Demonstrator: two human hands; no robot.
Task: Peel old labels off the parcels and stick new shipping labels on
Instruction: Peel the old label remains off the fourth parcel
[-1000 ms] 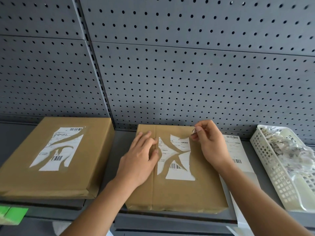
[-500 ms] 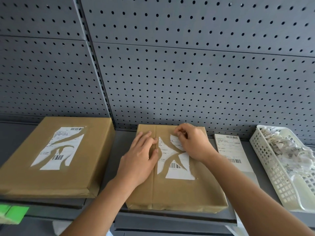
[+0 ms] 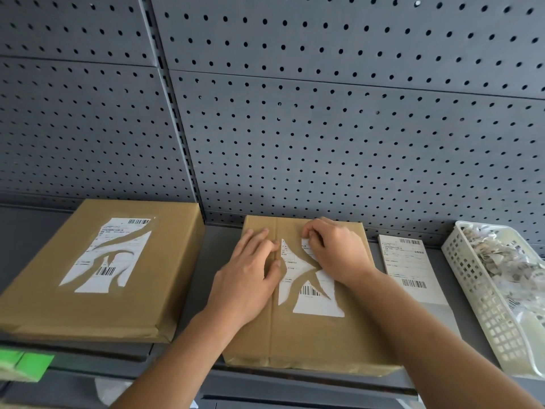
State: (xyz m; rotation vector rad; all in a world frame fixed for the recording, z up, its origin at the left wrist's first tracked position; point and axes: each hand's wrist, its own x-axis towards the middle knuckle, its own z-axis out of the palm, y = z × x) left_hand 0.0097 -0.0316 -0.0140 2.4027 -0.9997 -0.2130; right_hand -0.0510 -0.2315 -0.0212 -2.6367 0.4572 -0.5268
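On the shelf [image 3: 219, 255], left hand [image 3: 247, 278] flat on parcel [image 3: 309, 340], right hand [image 3: 339, 255] pinching old label [image 3: 317, 301] at 12 o'clock; peel low, slowly

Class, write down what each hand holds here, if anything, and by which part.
The right hand pinches the torn old label by its upper edge. The left hand holds nothing; it presses flat on the middle parcel.

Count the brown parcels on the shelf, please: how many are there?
2. The left parcel lies untouched; the middle parcel lies under the left hand and the right hand, which pinches its old label.
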